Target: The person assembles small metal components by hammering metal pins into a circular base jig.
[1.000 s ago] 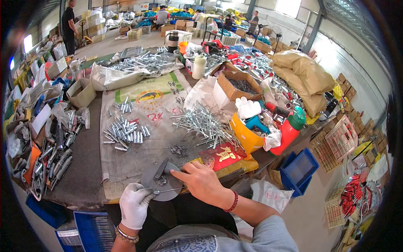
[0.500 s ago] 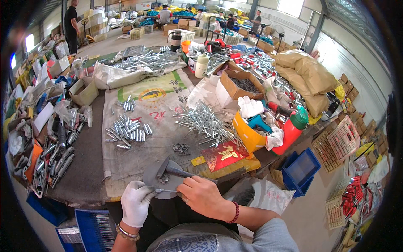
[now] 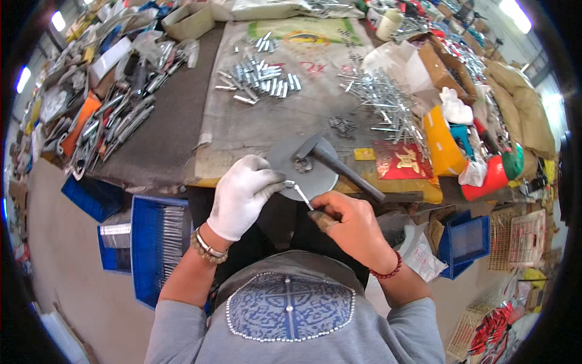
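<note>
A thin shiny metal rod (image 3: pixel 302 195) with a small jointed end is held between my two hands, just in front of the table's near edge. My left hand (image 3: pixel 244 197), in a white glove, pinches the jointed end. My bare right hand (image 3: pixel 354 227) grips the other end, thumb and fingers closed round it. Beyond them, a hammer (image 3: pixel 345 170) lies with its head on a round grey plate (image 3: pixel 280 156), its handle slanting right. Small dark metal bits (image 3: pixel 303 164) sit by the hammer head. Further off lies a little heap of dark pins (image 3: pixel 341 125).
Short metal sleeves (image 3: pixel 260 77) and long thin rods (image 3: pixel 388 97) are heaped on the sack-covered table. A red envelope (image 3: pixel 388 164), yellow container (image 3: pixel 444 142) and red-green bottle (image 3: pixel 491 176) stand or lie right. Blue bins (image 3: pixel 142 242) hold rods below left; more blue crates (image 3: pixel 470 236) sit right.
The view has tilted down toward my lap. My hands and the rod have drawn back from over the plate toward my body. The hammer handle now lies apart from my right hand.
</note>
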The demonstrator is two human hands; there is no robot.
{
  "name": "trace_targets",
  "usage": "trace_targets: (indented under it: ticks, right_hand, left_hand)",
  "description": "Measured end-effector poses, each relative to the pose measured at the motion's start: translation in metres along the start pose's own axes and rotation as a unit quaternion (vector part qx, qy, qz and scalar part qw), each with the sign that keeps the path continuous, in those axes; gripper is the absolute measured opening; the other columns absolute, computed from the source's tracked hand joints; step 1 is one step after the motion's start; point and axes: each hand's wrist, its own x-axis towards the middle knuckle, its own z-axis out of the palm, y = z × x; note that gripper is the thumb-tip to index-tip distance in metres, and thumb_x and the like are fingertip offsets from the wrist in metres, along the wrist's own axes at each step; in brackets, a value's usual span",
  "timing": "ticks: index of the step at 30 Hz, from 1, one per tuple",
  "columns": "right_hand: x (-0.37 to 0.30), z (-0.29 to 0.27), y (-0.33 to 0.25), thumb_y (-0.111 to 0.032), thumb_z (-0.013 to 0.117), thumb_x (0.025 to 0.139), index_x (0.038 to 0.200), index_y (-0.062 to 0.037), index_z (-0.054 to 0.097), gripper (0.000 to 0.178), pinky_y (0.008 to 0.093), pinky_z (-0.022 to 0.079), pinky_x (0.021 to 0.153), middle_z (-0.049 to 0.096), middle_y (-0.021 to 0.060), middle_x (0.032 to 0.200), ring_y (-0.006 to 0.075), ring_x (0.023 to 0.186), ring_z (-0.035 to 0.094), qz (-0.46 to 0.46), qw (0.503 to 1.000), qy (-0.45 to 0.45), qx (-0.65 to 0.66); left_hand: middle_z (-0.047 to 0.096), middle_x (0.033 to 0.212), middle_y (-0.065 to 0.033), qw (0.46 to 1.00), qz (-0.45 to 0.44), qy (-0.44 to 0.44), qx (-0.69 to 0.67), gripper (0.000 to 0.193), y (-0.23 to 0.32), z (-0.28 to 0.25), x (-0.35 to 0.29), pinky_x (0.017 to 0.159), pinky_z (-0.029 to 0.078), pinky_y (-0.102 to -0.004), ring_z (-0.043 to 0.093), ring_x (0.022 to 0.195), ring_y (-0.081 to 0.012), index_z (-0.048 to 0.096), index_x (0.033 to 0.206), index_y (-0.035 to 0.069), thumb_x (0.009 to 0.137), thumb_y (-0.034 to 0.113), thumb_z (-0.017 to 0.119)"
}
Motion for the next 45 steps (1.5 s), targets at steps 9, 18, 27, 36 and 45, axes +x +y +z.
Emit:
trace_targets:
  ticks: [9, 18, 27, 36, 45]
  right_hand:
    - [0.006, -0.010, -0.002, -0.008, 0.082, 0.076, 0.100, -0.0124, 0.077, 0.025, 0.0433, 0.055, 0.078, 0.067, 0.0080, 0.091, 0.0313, 0.087, 0.070, -0.159, 0.960, 0.135, -0.184]
    - [0.021, -0.016, 0.003, -0.008, 0.080, 0.077, 0.099, -0.0109, 0.075, 0.023, 0.0423, 0.051, 0.082, 0.060, 0.0053, 0.093, 0.0273, 0.092, 0.065, -0.272, 0.917, 0.084, -0.280]
    - [0.030, -0.021, 0.003, -0.009, 0.077, 0.079, 0.094, -0.0105, 0.073, 0.016, 0.0408, 0.050, 0.079, 0.058, 0.0046, 0.090, 0.0250, 0.088, 0.063, -0.302, 0.903, 0.074, -0.296]
    - [0.034, -0.026, 0.002, -0.009, 0.079, 0.078, 0.097, -0.0097, 0.072, 0.021, 0.0430, 0.053, 0.082, 0.060, 0.0062, 0.093, 0.0278, 0.090, 0.065, -0.302, 0.909, 0.061, -0.281]
    - [0.026, -0.023, 0.005, -0.002, 0.080, 0.076, 0.103, -0.0082, 0.072, 0.029, 0.0436, 0.057, 0.082, 0.067, 0.0108, 0.096, 0.0334, 0.092, 0.070, -0.164, 0.981, 0.073, -0.078]
  left_hand:
    - [0.068, 0.098, -0.0081, 0.999, -0.024, -0.023, 0.018, 0.020, 0.003, -0.006, -0.010, 0.084, 0.054, -0.0379, 0.068, 0.096, -0.0281, 0.083, 0.103, 0.010, 0.083, 0.012, 0.087]
    - [0.071, 0.099, -0.0088, 0.999, -0.021, -0.020, 0.026, 0.018, 0.002, -0.009, -0.008, 0.084, 0.056, -0.0399, 0.070, 0.096, -0.0301, 0.082, 0.101, 0.009, 0.084, 0.012, 0.087]
    - [0.070, 0.099, -0.0094, 0.999, -0.025, -0.026, 0.023, 0.017, 0.001, -0.008, -0.007, 0.084, 0.056, -0.0405, 0.070, 0.096, -0.0308, 0.080, 0.100, 0.008, 0.084, 0.010, 0.086]
    - [0.069, 0.099, -0.0101, 0.998, -0.050, -0.029, -0.007, 0.016, 0.003, -0.010, -0.005, 0.085, 0.055, -0.0387, 0.069, 0.096, -0.0297, 0.079, 0.099, 0.006, 0.085, 0.008, 0.086]
    - [0.067, 0.101, -0.0073, 0.946, -0.253, -0.031, -0.201, 0.014, 0.013, -0.025, 0.001, 0.085, 0.054, -0.0330, 0.066, 0.095, -0.0179, 0.075, 0.108, -0.002, 0.096, 0.005, 0.078]
